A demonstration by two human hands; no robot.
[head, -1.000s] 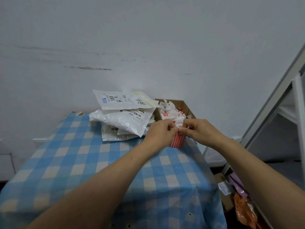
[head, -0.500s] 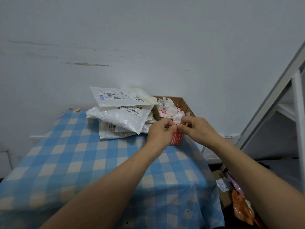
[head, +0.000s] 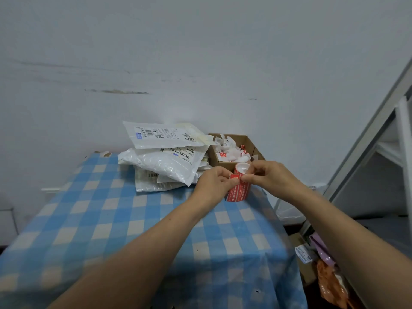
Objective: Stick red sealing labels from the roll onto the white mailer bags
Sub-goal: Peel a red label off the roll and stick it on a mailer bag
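I see my left hand, its grip pinched on a red label, and my right hand, its grip pinched on the white backing strip just beside it. Both work at the top of the roll, which stands upright on the checked tabletop. White mailer bags lie piled to its left, beside a cardboard box of scraps.

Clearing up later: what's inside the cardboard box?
Crumpled white paper scraps with red bits fill the cardboard box; its floor is covered, and the right hand hides the near corner.
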